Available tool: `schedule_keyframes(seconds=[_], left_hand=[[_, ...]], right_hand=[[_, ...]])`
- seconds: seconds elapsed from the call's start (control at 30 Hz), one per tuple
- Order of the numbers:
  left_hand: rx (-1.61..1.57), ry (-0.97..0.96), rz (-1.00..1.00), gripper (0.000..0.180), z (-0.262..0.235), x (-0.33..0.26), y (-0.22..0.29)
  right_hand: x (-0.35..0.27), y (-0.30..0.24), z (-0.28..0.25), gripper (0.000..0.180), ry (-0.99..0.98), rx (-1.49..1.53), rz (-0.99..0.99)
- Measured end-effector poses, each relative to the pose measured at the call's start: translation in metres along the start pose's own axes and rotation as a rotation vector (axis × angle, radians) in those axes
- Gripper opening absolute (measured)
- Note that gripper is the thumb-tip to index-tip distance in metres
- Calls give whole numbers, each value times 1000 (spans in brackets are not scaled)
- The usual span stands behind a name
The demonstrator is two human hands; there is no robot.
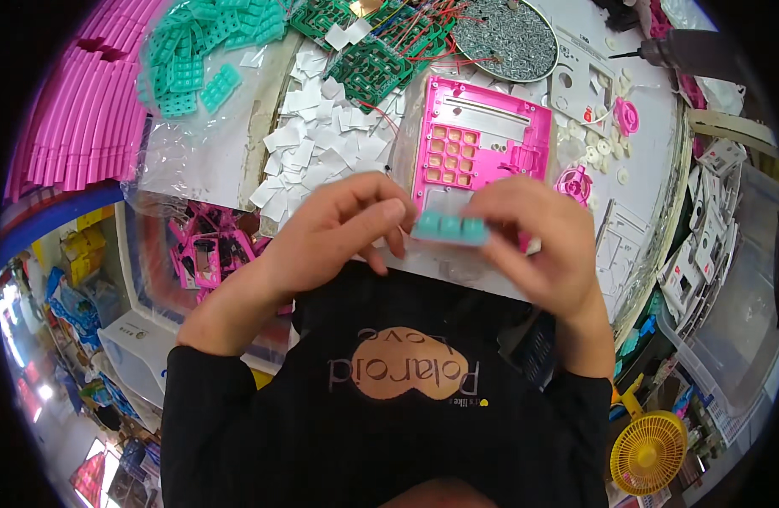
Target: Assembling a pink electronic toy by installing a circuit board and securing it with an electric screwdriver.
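Note:
A teal rubber keypad, a little blurred, is tilted above the near edge of a pink plastic casing. My right hand has its thumb and fingers closed on the keypad's right end. Just off the left end is my left hand, its fingers loosely curled and apart, with nothing visible in them. The casing lies with its inside up and has a grid of square key openings. My right hand hides its near right corner.
Small white paper pieces are spread left of the casing. Beyond are green circuit boards with red wires and a round tray of screws. Teal keypads and stacked pink casings occupy the far left. An electric screwdriver hangs at right.

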State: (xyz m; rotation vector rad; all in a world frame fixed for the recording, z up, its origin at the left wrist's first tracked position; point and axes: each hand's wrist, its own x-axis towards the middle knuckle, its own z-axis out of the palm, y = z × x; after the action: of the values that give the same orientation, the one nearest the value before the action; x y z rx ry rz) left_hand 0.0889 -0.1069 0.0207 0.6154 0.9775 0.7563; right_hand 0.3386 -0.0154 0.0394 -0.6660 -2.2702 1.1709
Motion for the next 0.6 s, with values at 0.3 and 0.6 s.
schedule_keyframes(seconds=[0.3, 0.6], left_hand=[[1148, 688, 636, 19, -49, 48, 29], [1524, 782, 681, 32, -77, 78, 40]], right_hand=[[33, 39, 7, 20, 104, -85, 327], [27, 27, 7, 28, 62, -393, 253]])
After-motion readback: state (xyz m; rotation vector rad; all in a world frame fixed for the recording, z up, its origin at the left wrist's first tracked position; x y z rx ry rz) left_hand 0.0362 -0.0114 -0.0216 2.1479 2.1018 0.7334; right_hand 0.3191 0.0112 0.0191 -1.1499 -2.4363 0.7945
